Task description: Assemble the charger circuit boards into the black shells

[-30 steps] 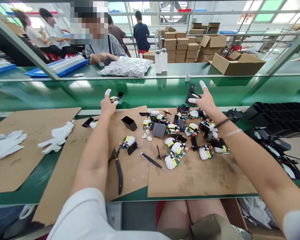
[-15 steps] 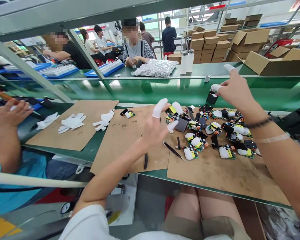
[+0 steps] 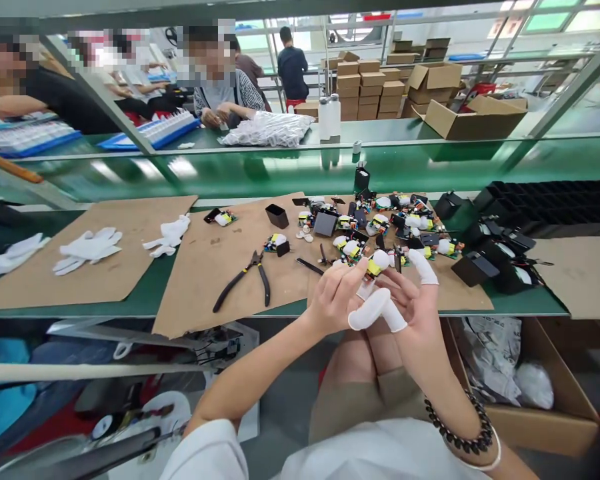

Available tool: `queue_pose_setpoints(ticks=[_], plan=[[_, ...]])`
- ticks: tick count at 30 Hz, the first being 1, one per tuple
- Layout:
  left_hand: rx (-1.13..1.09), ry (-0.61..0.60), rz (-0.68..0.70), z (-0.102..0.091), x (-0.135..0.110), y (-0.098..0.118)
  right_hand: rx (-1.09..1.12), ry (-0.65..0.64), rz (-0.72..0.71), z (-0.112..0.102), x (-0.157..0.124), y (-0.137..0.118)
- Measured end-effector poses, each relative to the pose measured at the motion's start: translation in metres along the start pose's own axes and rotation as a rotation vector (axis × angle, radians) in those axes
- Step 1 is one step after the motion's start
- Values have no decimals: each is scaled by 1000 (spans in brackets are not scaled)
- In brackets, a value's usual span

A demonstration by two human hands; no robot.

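Observation:
A small circuit board (image 3: 377, 263) with a white blob and yellow tape is held up in front of me, over the front edge of the bench. My left hand (image 3: 336, 293) grips it from the left, fingers closed. My right hand (image 3: 417, 310) closes on it from the right, partly hiding it. White finger cots cover several fingertips. Behind my hands lie several similar circuit boards (image 3: 350, 248) and a dark square case (image 3: 325, 224). Pliers (image 3: 255, 261) with black handles lie open to the left, and tweezers (image 3: 310, 267) lie nearer my left hand.
Brown cardboard sheets (image 3: 180, 313) cover the bench. White gloves (image 3: 91, 248) lie at left. Black cases (image 3: 475, 268) and a black divided tray (image 3: 555, 203) stand at right. A green conveyor (image 3: 280, 170) runs behind, carrying a black case (image 3: 362, 177). A co-worker (image 3: 230, 93) sits opposite.
My right hand has come back from the black case on the conveyor. Both hands are now together at a circuit board near me. The view has shifted right, and the pliers are uncovered.

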State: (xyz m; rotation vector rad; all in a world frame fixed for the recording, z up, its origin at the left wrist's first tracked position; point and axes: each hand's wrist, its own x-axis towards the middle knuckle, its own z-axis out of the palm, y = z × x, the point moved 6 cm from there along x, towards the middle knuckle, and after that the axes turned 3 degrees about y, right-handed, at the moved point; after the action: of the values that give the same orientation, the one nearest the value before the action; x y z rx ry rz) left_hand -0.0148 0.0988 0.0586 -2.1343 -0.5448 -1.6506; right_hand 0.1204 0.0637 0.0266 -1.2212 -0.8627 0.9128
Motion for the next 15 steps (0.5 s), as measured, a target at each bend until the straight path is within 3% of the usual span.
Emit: queue_pose_setpoints(ticks=[6, 10, 15], plan=[[7, 63, 71, 5, 6, 25, 286, 66, 98, -12, -29, 17], [-38, 52, 128, 12, 2, 37, 328, 82, 225, -17, -18, 18], [-64, 25, 192, 18, -15, 41, 353, 80, 220, -27, -2, 12]])
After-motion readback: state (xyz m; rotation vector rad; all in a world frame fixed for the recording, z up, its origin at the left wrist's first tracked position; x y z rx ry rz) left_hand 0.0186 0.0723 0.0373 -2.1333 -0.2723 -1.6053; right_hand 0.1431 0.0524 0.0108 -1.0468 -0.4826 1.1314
